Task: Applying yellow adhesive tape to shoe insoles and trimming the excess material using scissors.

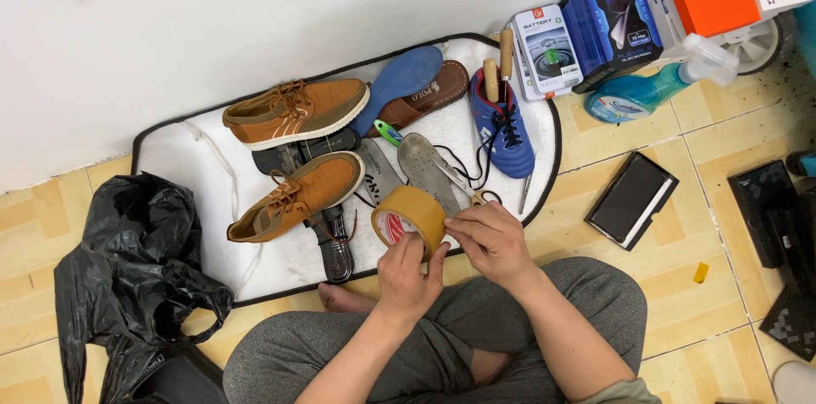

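Observation:
My left hand (406, 272) grips a roll of brown packing tape (410, 215) from below, holding it upright over my crossed legs. My right hand (491, 238) rests against the roll's right edge, fingertips pinched at the tape's surface. Just beyond the roll lie a grey insole (425, 164) and a pair of scissors (463, 187) on a white mat (191, 158). Two tan lace-up shoes (297, 111) (302, 193) sit to the left of the tape.
The mat also holds a blue sports shoe (503, 124), a blue insole (399, 81), a brown sandal (429, 94) and black sandals (331, 238). A black plastic bag (127, 268) lies at left. Boxes (595, 22), a spray bottle (646, 90) and a black wallet-like case (633, 198) sit at right.

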